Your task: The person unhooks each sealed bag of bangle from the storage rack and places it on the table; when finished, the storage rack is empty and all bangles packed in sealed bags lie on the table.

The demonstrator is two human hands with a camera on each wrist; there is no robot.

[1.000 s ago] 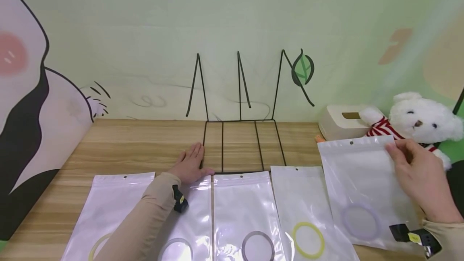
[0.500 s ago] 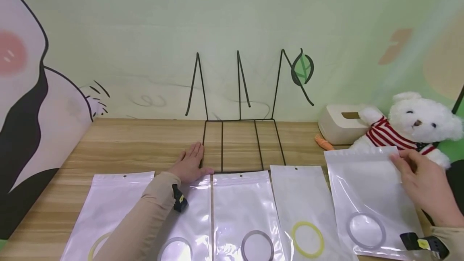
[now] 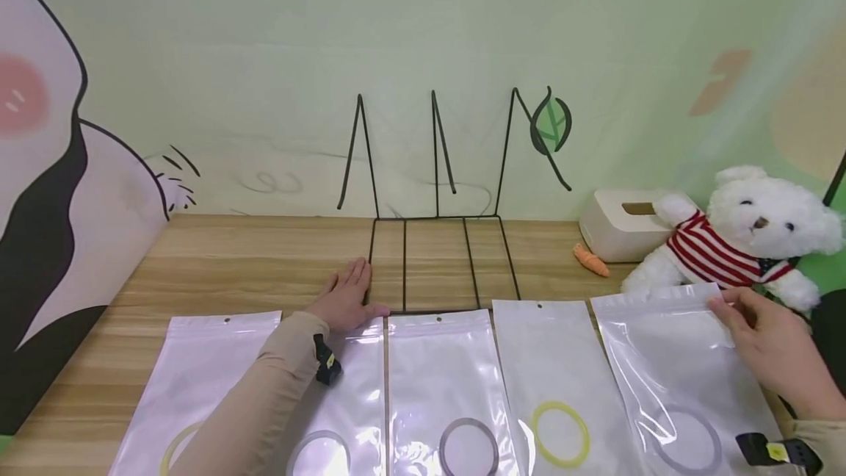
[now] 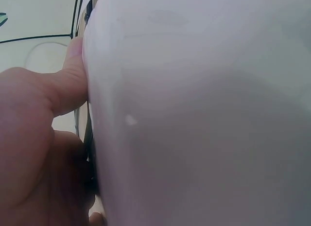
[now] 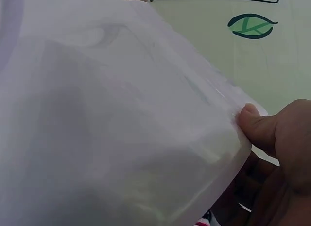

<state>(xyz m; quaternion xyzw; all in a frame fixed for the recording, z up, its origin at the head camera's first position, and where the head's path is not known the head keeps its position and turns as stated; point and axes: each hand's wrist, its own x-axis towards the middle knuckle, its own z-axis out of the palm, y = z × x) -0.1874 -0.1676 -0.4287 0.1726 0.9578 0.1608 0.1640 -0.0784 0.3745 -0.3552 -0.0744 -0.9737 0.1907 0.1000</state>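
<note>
Several flat white zip bags lie in a row along the front of the wooden table. At the right end of the row, my right hand [image 3: 773, 347] pinches the upper right corner of a zip bag [image 3: 674, 358] with a pale purple ring showing low on it. The right wrist view shows the thumb on top of that zip bag's [image 5: 126, 119] corner. My left hand [image 3: 344, 300] rests with fingers straight beside a black wire rack [image 3: 405, 267], its thumb by the top edge of a zip bag [image 3: 360, 388]. The left forearm partly covers the leftmost zip bag [image 3: 205, 358].
A middle zip bag [image 3: 439, 373] shows a grey ring, and the zip bag [image 3: 548, 358] right of it a yellow ring [image 3: 560, 459]. At the back right are a white tissue box [image 3: 615, 233], a white teddy bear [image 3: 734, 241] and a small orange carrot-shaped piece [image 3: 590, 261].
My right hand has lowered the pinched bag toward the table at the right end of the row, uncovering more of the bear and the orange piece. My left hand has stayed in place.
</note>
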